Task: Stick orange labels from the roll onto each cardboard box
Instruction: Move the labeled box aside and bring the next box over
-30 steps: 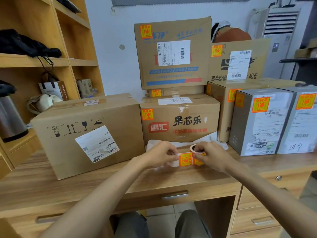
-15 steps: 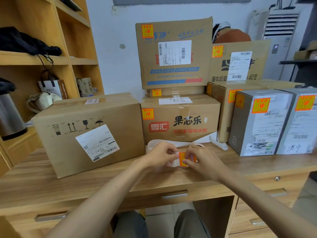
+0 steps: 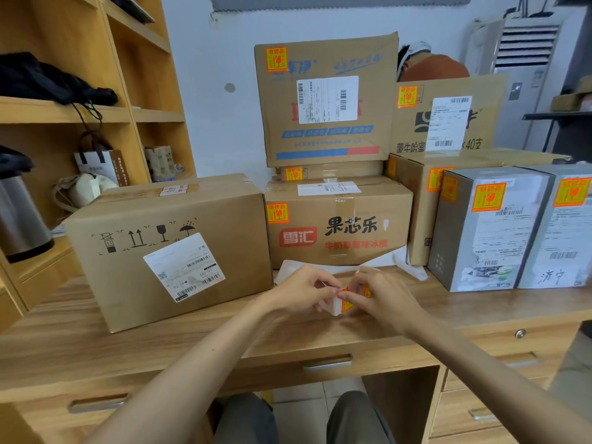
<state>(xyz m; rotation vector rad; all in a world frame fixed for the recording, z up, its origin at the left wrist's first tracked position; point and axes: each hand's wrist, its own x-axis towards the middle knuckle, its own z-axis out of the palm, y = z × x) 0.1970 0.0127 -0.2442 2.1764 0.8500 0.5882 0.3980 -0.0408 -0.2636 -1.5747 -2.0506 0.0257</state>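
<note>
Head camera looks down on a light brown wooden desk (image 3: 64, 341), and both hands meet above its middle. The left hand (image 3: 301, 291) and the right hand (image 3: 381, 296) have curled fingers and together hold the small roll of orange labels (image 3: 347, 303) on white backing paper. The left hand pinches the white end of it. The right hand covers most of the roll, and its fingertips touch those of the left hand at the edge of one orange label. I cannot tell if this label is already lifted from the paper. The roll is held just above the desk, in front of the middle boxes. A loose white paper strip (image 3: 407, 267) lies on the desk behind the hands.

On the left stands a large brown cardboard box (image 3: 224, 251) with a tilted white shipping label; no orange label shows on its front or top. Just beside it is a brown cardboard box with red and black print (image 3: 339, 248), with an orange label in its upper left corner. A thin flat carton and a tall brown carton with blue stripes (image 3: 323, 145) are stacked on it, each with an orange label. On the right stand two grey boxes (image 3: 487, 238), also labelled orange. A wooden shelf unit (image 3: 128, 91) is at the far left.
</note>
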